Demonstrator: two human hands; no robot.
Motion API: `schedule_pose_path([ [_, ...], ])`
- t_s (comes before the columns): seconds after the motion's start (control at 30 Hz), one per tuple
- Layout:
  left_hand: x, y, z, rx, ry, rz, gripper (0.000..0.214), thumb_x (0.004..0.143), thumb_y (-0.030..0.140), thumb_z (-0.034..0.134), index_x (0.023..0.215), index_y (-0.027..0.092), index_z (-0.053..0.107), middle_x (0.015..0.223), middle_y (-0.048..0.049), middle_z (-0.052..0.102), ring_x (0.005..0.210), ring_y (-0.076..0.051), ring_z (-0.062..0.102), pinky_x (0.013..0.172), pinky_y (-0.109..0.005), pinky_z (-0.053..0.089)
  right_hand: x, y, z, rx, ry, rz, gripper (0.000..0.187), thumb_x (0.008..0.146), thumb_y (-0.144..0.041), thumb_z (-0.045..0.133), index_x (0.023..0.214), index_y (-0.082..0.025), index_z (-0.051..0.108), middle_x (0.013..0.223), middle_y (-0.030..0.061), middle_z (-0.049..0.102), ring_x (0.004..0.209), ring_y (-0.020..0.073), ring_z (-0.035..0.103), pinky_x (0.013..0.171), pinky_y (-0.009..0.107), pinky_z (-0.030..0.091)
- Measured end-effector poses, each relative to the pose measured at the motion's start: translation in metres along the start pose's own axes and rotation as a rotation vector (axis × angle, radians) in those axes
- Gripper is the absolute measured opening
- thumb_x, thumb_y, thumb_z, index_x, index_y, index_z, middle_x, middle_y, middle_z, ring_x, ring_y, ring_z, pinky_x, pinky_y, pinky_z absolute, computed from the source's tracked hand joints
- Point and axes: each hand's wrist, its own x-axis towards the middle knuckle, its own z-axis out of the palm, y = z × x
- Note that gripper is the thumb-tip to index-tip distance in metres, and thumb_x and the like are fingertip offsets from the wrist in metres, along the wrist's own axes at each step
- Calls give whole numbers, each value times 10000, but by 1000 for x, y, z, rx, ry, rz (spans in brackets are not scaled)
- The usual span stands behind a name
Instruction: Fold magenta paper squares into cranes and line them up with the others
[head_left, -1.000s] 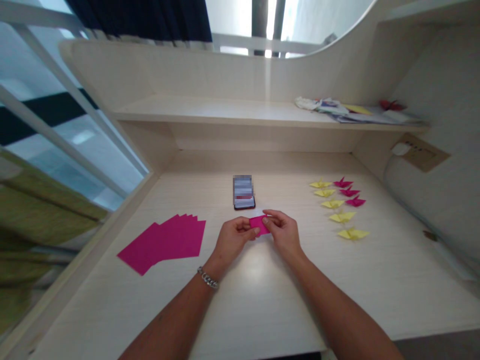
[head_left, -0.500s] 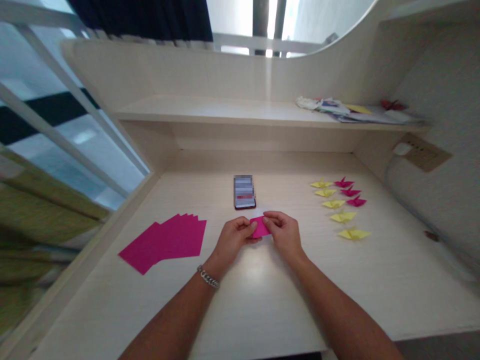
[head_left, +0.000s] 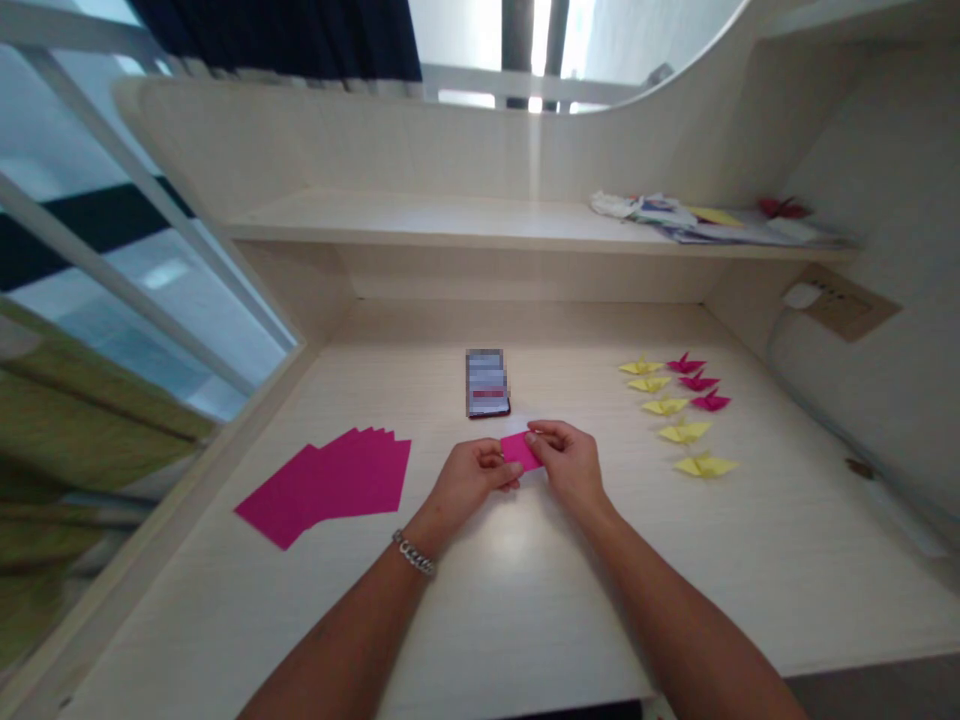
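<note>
Folded pink paper: I am holding it between my left hand and right hand, on my side of the phone, above or on the surface; I cannot tell which.
Feel: it is probably feeling light, dry and crisp, stiffening where layers double, and creasing easily.
Best hold: opposite edges, likely with light, flat fingertips.
Left grip: I am pinching the lower left edge.
Right grip: I am pinching the right end, thumb lying on top.

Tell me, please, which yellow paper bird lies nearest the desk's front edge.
The frontmost yellow bird in the column, at the end farthest from the shelf; the other four yellow birds sit farther back.
</note>
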Motion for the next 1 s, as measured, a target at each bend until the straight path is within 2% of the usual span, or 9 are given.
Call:
schedule_pose_path([
  [0.13, 3, -1, -2, 28, -4, 30, 271, 639, 352, 765, 663, 130, 610, 555, -38, 641, 496, -130, 580, 506, -237, 443, 0, -1, 0, 29, 0, 23, 335, 683, -382, 715, 929, -155, 693, 689, 54, 718, 584, 189, 642, 564, 297, 503],
  [0.27, 5, -2, -2, 23, 49, 50, 291, 628, 368, 769, 679, 127, 614, 551, -32, 631, 490, -129, 575, 492, -231, 436, 0, -3, 2, 110, -17, 78, 447, 666, -422, 726, 1007, -143, 653, 644, 35, 701, 560, 169, 627, 578, 292, 503],
  [0.4, 6, -2, -3, -11, 141, 105, 305, 625, 360, 774, 755, 123, 633, 601, -27, 640, 533, -128, 583, 524, -232, 454, -2, -4, 6, 172, -124, 144, 538, 567, -369, 799, 1020, -140, 619, 661, 27, 698, 566, 154, 627, 592, 280, 501],
  [0.47, 6, -3, -4, -28, 160, 113, 320, 625, 350, 777, 797, 121, 634, 620, -28, 643, 550, -130, 591, 545, -239, 466, -3, -5, 7, 166, -147, 127, 526, 535, -336, 814, 987, -145, 623, 674, 28, 699, 572, 152, 631, 597, 276, 498],
  [0.63, 6, -4, -3, -75, 129, 110, 337, 621, 338, 783, 825, 116, 632, 667, -43, 661, 586, -137, 610, 582, -252, 489, -2, -4, 6, 126, -105, 105, 460, 528, -324, 805, 919, -152, 635, 591, 1, 664, 522, 149, 611, 546, 266, 480],
  [0.87, 4, 1, 1, -82, 117, 111, 319, 638, 307, 775, 845, 116, 624, 669, -43, 669, 566, -126, 605, 559, -235, 483, 0, -3, 5, 143, -72, 110, 375, 513, -277, 798, 825, -160, 626, 540, -20, 625, 473, 130, 568, 506, 253, 463],
  [1.0, 5, 1, -2, -56, 154, 114, 303, 638, 311, 770, 814, 114, 621, 633, -33, 652, 543, -125, 599, 529, -230, 478, 6, -4, -4, 205, -20, 126, 366, 522, -277, 804, 812, -150, 622, 555, -16, 622, 489, 119, 565, 527, 251, 470],
])
